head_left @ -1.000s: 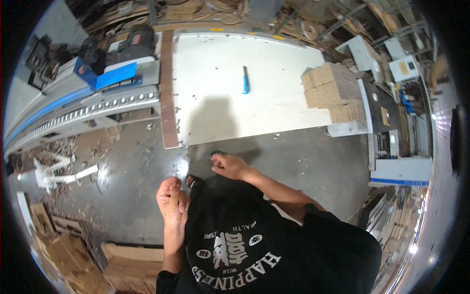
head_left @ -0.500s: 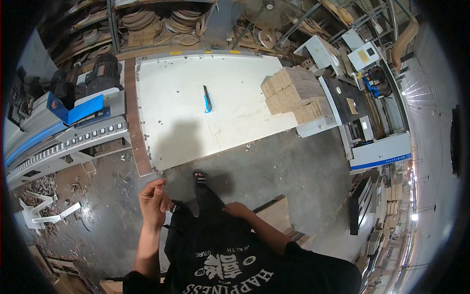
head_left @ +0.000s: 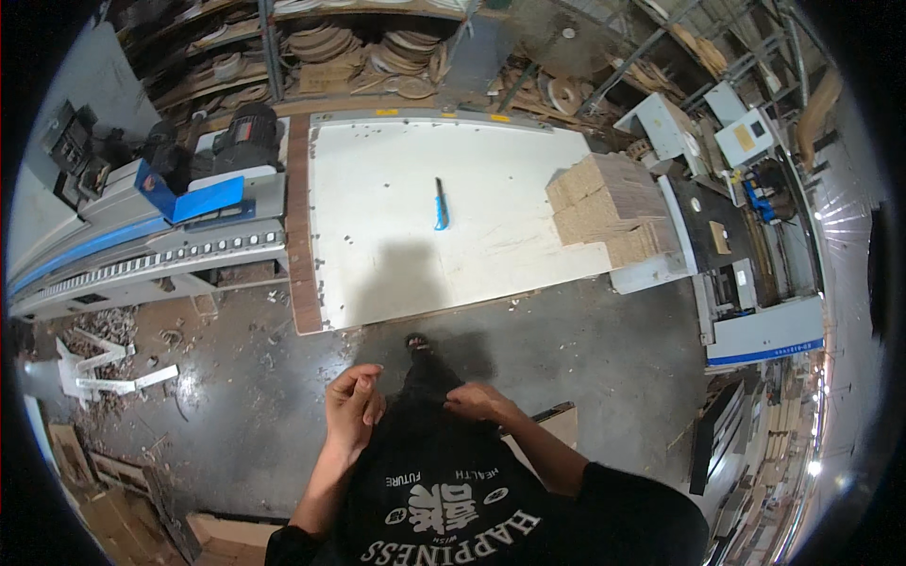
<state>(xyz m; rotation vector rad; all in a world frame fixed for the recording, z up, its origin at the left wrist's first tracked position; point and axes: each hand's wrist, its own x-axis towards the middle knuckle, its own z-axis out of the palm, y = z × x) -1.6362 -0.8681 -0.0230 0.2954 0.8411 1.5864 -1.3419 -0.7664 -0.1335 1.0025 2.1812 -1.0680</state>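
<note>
My left hand (head_left: 354, 410) is raised in front of my body, its fingers curled in and the thumb against them. Nothing shows in it. Lower fingers of my right hand (head_left: 475, 403) curl in against my dark clothing, and I cannot see whether they hold anything. Beyond both hands, out of their reach, a blue utility knife (head_left: 440, 209) lies on the large white panel table (head_left: 491, 160), its dark end pointing away from me. At the table's right end sits a stack of cut particle board pieces (head_left: 604, 203).
A machine with a blue cover (head_left: 209, 198) and a dark motor (head_left: 247, 137) stands left of the table. Another machine (head_left: 764, 330) is at the right. Shelves at the back hold coiled edge strips (head_left: 321, 45). White strips (head_left: 109, 385) and debris lie on the left floor.
The whole view has shifted, so the table and machines appear further right and slightly lower. My left hand has come closer to my right hand. The knife stays in place on the table.
</note>
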